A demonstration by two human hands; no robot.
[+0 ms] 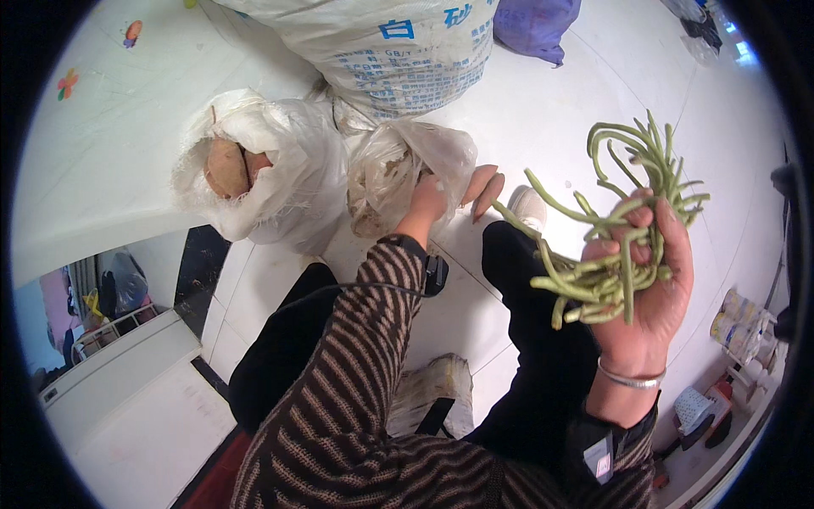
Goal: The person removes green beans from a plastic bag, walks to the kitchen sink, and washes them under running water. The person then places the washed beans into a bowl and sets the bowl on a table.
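My right hand point(655, 286) holds a bunch of long green beans point(591, 286), raised over my right leg. The beans stick out on both sides of the fingers, some bent and curled. At the mouth of a thin clear plastic bag point(381, 172) is my left hand point(430, 198), its fingers hidden by the plastic. Something brownish shows inside that bag, too blurred to name. Beside it, two sweet potatoes point(488, 194) lie on the floor. A white woven sack point(299, 165) stands open to the left, with large reddish-brown tubers point(227, 168) inside.
A large white woven sack point(407, 57) with blue printing stands behind the bags, near a purple bag point(534, 25). My shoe point(529, 207) rests on the tiled floor. A black device with a cable point(436, 275) hangs by my left forearm. Shelves with goods point(744, 356) line the right.
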